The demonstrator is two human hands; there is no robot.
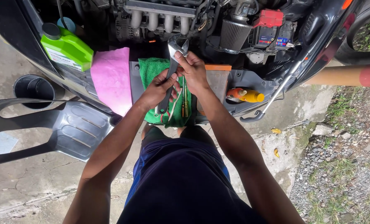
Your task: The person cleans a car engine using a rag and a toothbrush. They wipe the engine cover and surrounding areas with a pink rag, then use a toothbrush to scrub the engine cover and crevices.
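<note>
Left hand [159, 88] gripped round handle of large wrench [172, 62], centre frame. Right hand [193, 70] pinches wrench just below its open head. Below: green towel [152, 68] carrying screwdrivers [185, 99]; pink cloth [112, 76] left, green jug [69, 49] upper left.

Place: outdoor car repair spot, prob. a driveway or yard beside a home.
Car: hood open, engine [160, 18] and battery [272, 29] visible.
Ground: cracked concrete [35, 182], gravel w/ grass [342, 166] at the right.
Supplies: green fluid jug [66, 49], cloths, spray can [245, 95] on the front panel.
</note>
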